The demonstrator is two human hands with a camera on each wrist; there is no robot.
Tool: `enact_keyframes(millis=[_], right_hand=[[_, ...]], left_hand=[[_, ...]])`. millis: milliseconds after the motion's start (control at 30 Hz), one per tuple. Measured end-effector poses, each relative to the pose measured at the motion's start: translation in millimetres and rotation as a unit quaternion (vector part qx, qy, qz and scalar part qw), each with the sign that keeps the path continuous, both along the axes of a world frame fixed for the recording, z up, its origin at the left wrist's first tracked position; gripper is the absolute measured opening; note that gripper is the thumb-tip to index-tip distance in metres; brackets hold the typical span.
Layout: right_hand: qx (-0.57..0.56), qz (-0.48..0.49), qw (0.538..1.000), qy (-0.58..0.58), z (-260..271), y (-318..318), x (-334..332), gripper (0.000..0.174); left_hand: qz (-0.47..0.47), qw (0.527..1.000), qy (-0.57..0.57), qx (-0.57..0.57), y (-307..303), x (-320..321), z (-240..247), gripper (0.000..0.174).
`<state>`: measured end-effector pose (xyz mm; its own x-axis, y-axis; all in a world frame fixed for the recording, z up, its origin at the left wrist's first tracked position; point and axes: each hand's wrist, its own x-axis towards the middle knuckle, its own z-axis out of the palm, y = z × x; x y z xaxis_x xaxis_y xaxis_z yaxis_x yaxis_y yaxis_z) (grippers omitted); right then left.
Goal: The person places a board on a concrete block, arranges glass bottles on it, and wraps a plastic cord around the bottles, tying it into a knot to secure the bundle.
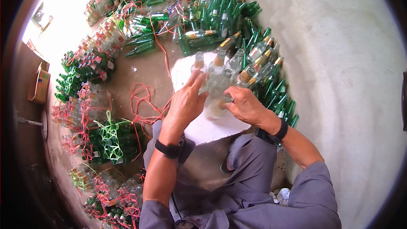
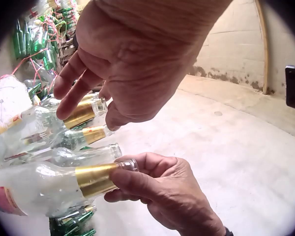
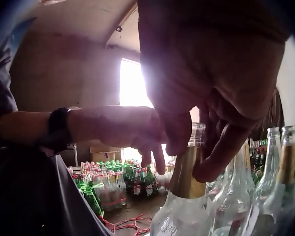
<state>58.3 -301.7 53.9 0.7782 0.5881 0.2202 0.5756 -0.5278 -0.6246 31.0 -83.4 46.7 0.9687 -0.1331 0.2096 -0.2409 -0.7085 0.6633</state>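
Observation:
My right hand (image 1: 248, 106) pinches the neck of a clear glass bottle (image 3: 184, 216) with gold foil (image 2: 96, 180) round it, thumb on one side and fingers on the other. This bottle stands upright at the near end of a small group on a white board (image 1: 195, 129). My left hand (image 1: 185, 101) is beside the group, its fingers extended and spread. In the left wrist view its fingertips overlap another gold-necked bottle (image 2: 81, 115). Behind stand more clear bottles, one with an orange-gold neck (image 1: 218, 59) and one bare-necked (image 1: 235, 59).
Many loose green bottles (image 1: 216, 15) stand and lean along the pale wall (image 1: 330, 59). Bundles of bottles tied with red and green string (image 1: 111, 138) line the left side. Loose red string (image 1: 142, 104) lies on the floor. A cardboard box (image 1: 40, 85) stands at far left.

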Motion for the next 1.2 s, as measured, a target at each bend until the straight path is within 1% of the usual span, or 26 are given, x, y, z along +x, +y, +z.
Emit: enact_keyframes(millis=[67,133,333,567,667,733,767,833,867,967,1000,1033,1067,1100,1167,1200], right_hand=[[0.002,0.012,1.000,-0.008,-3,11,4,0.031],[-0.025,0.023,0.999,0.040,-3,19,7,0.029],[-0.004,0.028,1.000,0.007,-9,30,11,0.028],[0.014,0.010,1.000,0.006,-19,37,12,0.032],[0.022,0.006,0.999,0.028,-26,39,15,0.033],[0.066,0.000,0.998,0.010,-32,43,13,0.035],[0.065,-0.004,0.998,0.007,-33,43,12,0.035],[0.085,-0.006,0.996,0.037,-31,44,12,0.036],[0.075,-0.012,0.996,0.039,-34,43,13,0.034],[0.063,-0.005,0.996,0.061,-34,40,15,0.032],[0.064,-0.010,0.996,0.059,-37,38,16,0.032],[0.048,0.008,0.996,0.075,-40,37,18,0.032],[0.032,0.025,0.995,0.092,-43,33,19,0.032],[0.032,0.020,0.995,0.091,-43,30,19,0.032],[0.058,0.047,0.994,0.074,-43,23,18,0.030],[0.058,0.043,0.995,0.074,-35,17,19,0.030]], left_hand=[[0.003,1.000,0.006,0.001,0,0,2,0.050],[0.006,1.000,-0.012,0.005,0,1,2,0.047],[0.006,1.000,0.024,0.002,-1,0,9,0.044],[0.017,0.999,0.027,0.004,-6,1,8,0.045],[0.021,0.999,0.030,0.004,-7,1,7,0.046],[0.021,0.999,0.012,0.028,-7,1,4,0.048],[0.017,0.999,0.010,0.026,-7,0,3,0.048],[0.010,1.000,0.015,0.013,-7,-1,0,0.051],[0.006,1.000,0.016,0.015,-6,-1,-3,0.055],[-0.001,1.000,0.018,0.017,-7,-2,-1,0.056],[-0.002,0.999,0.021,0.033,-7,-1,0,0.059],[-0.007,0.999,0.019,0.034,-8,-1,2,0.059],[-0.003,0.999,0.044,0.021,-10,-2,5,0.060],[0.000,0.998,0.070,0.008,-11,-3,7,0.062],[-0.003,0.998,0.065,0.018,-13,-2,7,0.062],[0.000,0.997,0.068,0.022,-14,-2,9,0.062]])
